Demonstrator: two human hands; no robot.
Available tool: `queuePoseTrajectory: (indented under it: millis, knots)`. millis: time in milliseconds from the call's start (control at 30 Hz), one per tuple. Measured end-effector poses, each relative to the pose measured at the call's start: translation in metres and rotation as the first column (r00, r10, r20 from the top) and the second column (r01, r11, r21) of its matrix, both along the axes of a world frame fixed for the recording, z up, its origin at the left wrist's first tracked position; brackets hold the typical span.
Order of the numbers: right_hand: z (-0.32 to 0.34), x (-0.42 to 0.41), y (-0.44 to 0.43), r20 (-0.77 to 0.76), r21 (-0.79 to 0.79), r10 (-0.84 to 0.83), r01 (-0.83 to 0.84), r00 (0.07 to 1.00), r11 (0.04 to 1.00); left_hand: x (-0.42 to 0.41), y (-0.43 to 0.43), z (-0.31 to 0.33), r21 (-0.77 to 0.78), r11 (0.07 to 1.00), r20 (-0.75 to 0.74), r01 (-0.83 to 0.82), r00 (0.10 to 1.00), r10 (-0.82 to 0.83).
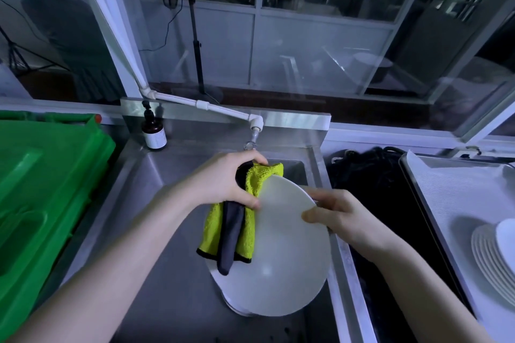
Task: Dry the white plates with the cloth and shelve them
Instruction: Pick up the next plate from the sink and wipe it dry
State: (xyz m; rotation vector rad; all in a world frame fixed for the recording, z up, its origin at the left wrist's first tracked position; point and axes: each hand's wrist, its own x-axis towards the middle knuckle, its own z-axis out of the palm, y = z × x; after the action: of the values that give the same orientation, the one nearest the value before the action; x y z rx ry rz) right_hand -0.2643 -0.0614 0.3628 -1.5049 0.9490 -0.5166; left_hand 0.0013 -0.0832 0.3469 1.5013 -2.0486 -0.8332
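A large white plate [284, 248] is held tilted over the steel sink [156, 231]. My right hand [337, 217] pinches its upper right rim, thumb on the face. My left hand [225, 181] grips a yellow-green and grey cloth [237, 231] against the plate's left edge; the cloth hangs down over the plate. More white plates [237, 306] lie in the sink under the held one, mostly hidden. A stack of white plates [493, 256] stands on the metal tray [446, 203] at the right.
A green plastic crate [41, 189] fills the left counter. A brown pump bottle [154, 131] stands at the sink's back left corner, and a white pipe with a tap [255, 131] hangs over the sink. A dark gap with black cables [370, 175] separates sink and tray.
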Motion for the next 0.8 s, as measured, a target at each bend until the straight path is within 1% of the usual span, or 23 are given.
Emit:
queuePoseTrajectory:
  millis: [67, 133, 200, 267, 333, 400, 467, 533, 567, 633, 700, 767, 800]
  knots:
    - [0.003, 0.006, -0.008, -0.035, -0.02, 0.073, -0.073, 0.997, 0.997, -0.005, 0.0, 0.001, -0.018, 1.0, 0.02, -0.009, 1.0, 0.009]
    - [0.002, 0.013, -0.013, -0.098, -0.079, 0.098, -0.106, 0.99, 0.991, -0.009, 0.002, -0.002, -0.035, 0.999, 0.019, -0.036, 0.999, 0.037]
    - [-0.002, 0.017, -0.017, -0.195, -0.2, 0.032, -0.072, 0.98, 0.977, -0.009, 0.007, -0.008, -0.006, 0.998, -0.023, -0.067, 0.997, 0.067]
    - [-0.008, 0.017, -0.021, -0.242, -0.3, -0.07, -0.006, 0.968, 0.954, -0.002, 0.015, -0.017, 0.094, 0.995, -0.106, -0.044, 0.993, 0.054]
    - [-0.01, 0.012, -0.025, -0.241, -0.337, -0.13, 0.042, 0.962, 0.941, 0.004, 0.026, -0.03, 0.154, 0.988, -0.218, -0.027, 0.974, 0.061]
    - [-0.011, 0.007, -0.026, -0.201, -0.345, -0.145, 0.069, 0.969, 0.936, 0.005, 0.035, -0.042, 0.146, 0.982, -0.315, -0.115, 0.936, 0.157]
    - [-0.008, 0.004, -0.025, -0.103, -0.339, -0.19, 0.145, 0.976, 0.93, 0.004, 0.042, -0.047, 0.14, 0.965, -0.38, -0.22, 0.888, 0.258]
    - [-0.004, 0.002, -0.027, -0.059, -0.345, -0.23, 0.197, 0.971, 0.918, 0.006, 0.042, -0.042, 0.122, 0.953, -0.363, -0.277, 0.881, 0.302]
    - [-0.001, 0.003, -0.028, -0.083, -0.358, -0.229, 0.185, 0.97, 0.915, 0.007, 0.04, -0.038, 0.095, 0.958, -0.318, -0.269, 0.904, 0.285]
    - [0.002, 0.012, -0.029, -0.174, -0.401, -0.196, 0.113, 0.965, 0.909, 0.007, 0.034, -0.027, 0.066, 0.979, -0.239, -0.194, 0.949, 0.204]
    - [0.001, 0.026, -0.025, -0.274, -0.453, -0.152, 0.012, 0.95, 0.891, 0.003, 0.026, -0.017, 0.08, 0.989, -0.189, -0.127, 0.972, 0.14]
    - [-0.002, 0.038, -0.021, -0.36, -0.5, -0.129, -0.075, 0.924, 0.863, -0.002, 0.019, -0.013, 0.068, 0.992, -0.11, -0.104, 0.988, 0.112]
    - [-0.003, 0.041, -0.02, -0.378, -0.509, -0.134, -0.085, 0.916, 0.856, -0.004, 0.017, -0.013, 0.053, 0.993, -0.081, -0.109, 0.99, 0.113]
